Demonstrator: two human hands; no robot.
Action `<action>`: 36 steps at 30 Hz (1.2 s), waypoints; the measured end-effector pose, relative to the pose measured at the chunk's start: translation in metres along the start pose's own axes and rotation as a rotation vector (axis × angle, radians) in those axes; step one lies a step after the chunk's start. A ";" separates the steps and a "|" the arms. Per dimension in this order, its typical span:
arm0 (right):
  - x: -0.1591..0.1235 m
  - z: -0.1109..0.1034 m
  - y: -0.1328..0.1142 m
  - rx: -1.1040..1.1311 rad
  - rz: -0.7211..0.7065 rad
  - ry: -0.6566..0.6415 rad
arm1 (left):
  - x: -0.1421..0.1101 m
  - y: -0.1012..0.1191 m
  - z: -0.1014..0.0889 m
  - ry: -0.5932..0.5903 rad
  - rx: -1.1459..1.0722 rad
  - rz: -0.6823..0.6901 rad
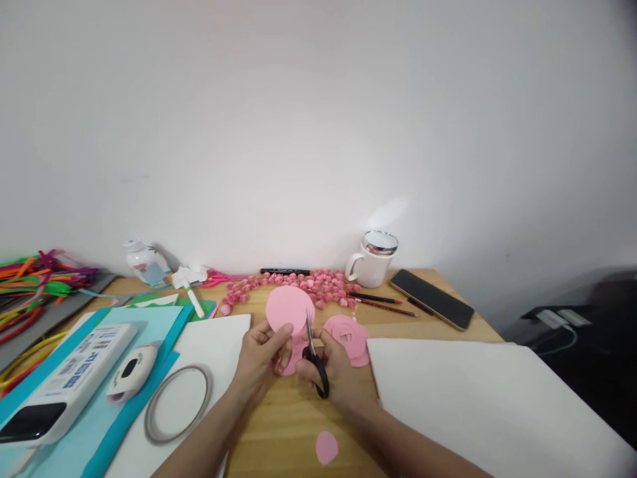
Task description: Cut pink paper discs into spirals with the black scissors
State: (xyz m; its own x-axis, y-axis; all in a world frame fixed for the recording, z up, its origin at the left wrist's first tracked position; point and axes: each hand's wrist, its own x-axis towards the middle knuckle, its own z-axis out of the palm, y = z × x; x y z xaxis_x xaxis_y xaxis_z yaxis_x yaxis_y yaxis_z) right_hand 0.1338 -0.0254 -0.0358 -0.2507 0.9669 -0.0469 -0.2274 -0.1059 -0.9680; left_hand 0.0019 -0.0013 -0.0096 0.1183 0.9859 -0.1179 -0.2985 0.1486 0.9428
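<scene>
Between the thumb and fingers of my left hand (269, 348) is a pink paper circle (287, 307), held up over the table. My right hand (334, 368) grips black-handled scissors (317, 373), their blades pointing up along the circle's right edge. Whether the blades bite into the paper I cannot tell. Below the circle, more pink paper (293, 362) shows, partly hidden by my hands. To the right of my right hand lie several pink paper rings (355, 345), one over another. A small pink paper piece (327, 447) rests on the wood nearer to me.
Behind my hands spread many small pink rolled pieces (321, 282), a marker (286, 271) and pencils (383, 304). A white mug (373, 259) and a phone (432, 299) stand at the back right. White sheets (478, 378) lie right; a tape roll (178, 405) and blue paper (164, 322) left.
</scene>
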 end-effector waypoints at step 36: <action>-0.001 0.006 -0.005 0.092 -0.048 -0.008 | -0.004 0.002 0.005 0.039 0.110 -0.041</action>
State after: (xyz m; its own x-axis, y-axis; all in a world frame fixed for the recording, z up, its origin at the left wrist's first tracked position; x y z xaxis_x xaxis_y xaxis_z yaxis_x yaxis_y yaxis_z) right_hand 0.1298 -0.0272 -0.0298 -0.2445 0.9696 0.0009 -0.3246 -0.0810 -0.9424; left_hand 0.0061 -0.0056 -0.0058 0.0904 0.9818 -0.1673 -0.1879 0.1818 0.9652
